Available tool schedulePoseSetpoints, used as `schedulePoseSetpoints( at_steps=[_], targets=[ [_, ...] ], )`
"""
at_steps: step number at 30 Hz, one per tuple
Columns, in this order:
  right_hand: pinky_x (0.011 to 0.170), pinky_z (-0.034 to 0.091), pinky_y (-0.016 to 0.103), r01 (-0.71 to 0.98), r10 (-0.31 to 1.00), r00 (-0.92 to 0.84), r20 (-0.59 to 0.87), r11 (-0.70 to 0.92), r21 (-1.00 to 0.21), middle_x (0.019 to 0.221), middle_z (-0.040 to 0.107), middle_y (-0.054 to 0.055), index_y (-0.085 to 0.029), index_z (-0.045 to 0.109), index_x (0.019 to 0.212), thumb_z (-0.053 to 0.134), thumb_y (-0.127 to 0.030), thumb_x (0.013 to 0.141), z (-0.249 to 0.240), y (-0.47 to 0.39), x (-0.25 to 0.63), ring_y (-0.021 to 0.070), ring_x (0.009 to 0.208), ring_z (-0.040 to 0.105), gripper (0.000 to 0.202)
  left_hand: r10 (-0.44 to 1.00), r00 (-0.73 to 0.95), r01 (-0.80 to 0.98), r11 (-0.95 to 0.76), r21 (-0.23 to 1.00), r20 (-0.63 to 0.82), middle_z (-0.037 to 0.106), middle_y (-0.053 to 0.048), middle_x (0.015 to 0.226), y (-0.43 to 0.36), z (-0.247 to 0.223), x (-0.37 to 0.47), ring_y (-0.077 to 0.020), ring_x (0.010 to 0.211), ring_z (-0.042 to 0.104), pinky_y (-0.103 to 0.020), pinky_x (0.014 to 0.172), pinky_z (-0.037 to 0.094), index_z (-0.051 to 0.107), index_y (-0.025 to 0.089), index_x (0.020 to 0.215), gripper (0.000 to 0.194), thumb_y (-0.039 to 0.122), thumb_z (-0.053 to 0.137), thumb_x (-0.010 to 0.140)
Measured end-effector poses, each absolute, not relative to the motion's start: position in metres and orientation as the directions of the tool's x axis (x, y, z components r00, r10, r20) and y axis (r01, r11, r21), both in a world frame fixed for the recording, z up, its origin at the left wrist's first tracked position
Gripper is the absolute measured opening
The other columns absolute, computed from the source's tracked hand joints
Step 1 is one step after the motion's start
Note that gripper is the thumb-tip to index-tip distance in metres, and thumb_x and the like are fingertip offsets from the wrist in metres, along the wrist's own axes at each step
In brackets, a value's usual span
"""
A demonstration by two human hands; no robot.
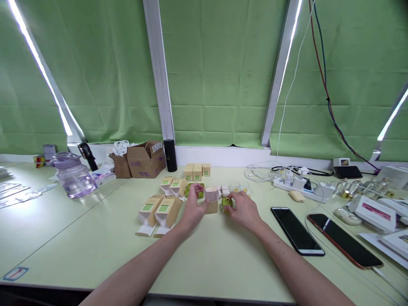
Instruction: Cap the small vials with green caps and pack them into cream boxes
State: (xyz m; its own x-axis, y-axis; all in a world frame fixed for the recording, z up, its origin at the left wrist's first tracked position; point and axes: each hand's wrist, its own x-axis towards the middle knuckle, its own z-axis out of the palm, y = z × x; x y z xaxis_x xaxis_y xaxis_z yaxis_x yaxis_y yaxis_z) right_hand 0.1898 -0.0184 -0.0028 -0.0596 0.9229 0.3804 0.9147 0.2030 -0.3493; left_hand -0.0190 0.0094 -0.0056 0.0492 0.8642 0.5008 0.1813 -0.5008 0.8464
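Note:
A small open-topped cardboard box (211,205) stands upright on the table between my hands. My left hand (193,209) is at its left side, thumb beside the box and fingers apart, reaching over a green tray (200,195) that it partly covers. My right hand (245,209) pinches a small green-topped jar (226,202) just right of the box; its lower part is hard to make out. Small white pieces (225,191) and clear round containers (237,187) lie behind the right hand. To the left, several tan boxes with green labels (168,211) lie with flaps open.
Three closed tan boxes (197,171) stand at the back. A purple-lidded jug (75,178), a brown carton (145,160) and a black cylinder (170,155) are at left. Two phones (298,230), a power strip (299,189), cables and glass bottles (353,187) occupy the right.

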Motion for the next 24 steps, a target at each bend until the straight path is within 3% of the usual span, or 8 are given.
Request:
schedulePoseSetpoints(
  at_steps=[4, 6, 15, 24],
  targets=[
    [0.071, 0.040, 0.031, 0.910, 0.940, -0.037, 0.339, 0.172, -0.378, 0.106, 0.071, 0.009, -0.025, 0.069, 0.104, 0.072, -0.028, 0.084, -0.001, -0.018, 0.192, 0.0266, 0.102, 0.064, 0.020, 0.797, 0.070, 0.234, -0.598, 0.767, 0.600, 0.061, -0.009, 0.118, 0.006, 0.004, -0.024, -0.0258, 0.120, 0.057, -0.044, 0.107, 0.043, 0.062, 0.023, 0.096, 0.013, 0.020, 0.062, 0.083],
    [0.070, 0.039, 0.030, 0.909, 0.947, -0.033, 0.320, 0.161, -0.384, 0.107, 0.071, 0.009, -0.025, 0.069, 0.104, 0.072, -0.027, 0.083, 0.000, -0.018, 0.192, 0.0257, 0.098, 0.065, 0.021, 0.800, 0.097, 0.274, -0.594, 0.757, 0.592, 0.061, -0.010, 0.123, 0.005, 0.004, -0.024, -0.0274, 0.126, 0.055, -0.045, 0.109, 0.042, 0.068, 0.022, 0.091, 0.009, 0.022, 0.061, 0.085],
    [0.064, 0.030, 0.028, 0.911, 0.957, -0.043, 0.286, 0.155, -0.382, 0.102, 0.072, 0.005, -0.026, 0.066, 0.104, 0.072, -0.022, 0.080, 0.000, -0.017, 0.194, 0.0239, 0.092, 0.066, 0.025, 0.851, 0.038, 0.247, -0.516, 0.820, 0.524, 0.076, -0.010, 0.109, 0.010, 0.000, -0.018, -0.0261, 0.105, 0.069, -0.043, 0.098, 0.053, 0.074, 0.019, 0.100, 0.024, 0.036, 0.059, 0.092],
    [0.063, 0.030, 0.028, 0.900, 0.950, -0.058, 0.306, 0.182, -0.396, 0.099, 0.072, 0.005, -0.024, 0.063, 0.106, 0.070, -0.019, 0.082, -0.004, -0.016, 0.192, 0.0226, 0.088, 0.064, 0.026, 0.922, 0.016, 0.040, -0.386, 0.922, 0.386, 0.076, -0.010, 0.117, 0.025, -0.006, -0.024, -0.0257, 0.111, 0.069, -0.041, 0.101, 0.053, 0.074, 0.017, 0.114, 0.044, 0.017, 0.057, 0.073]
  ],
)
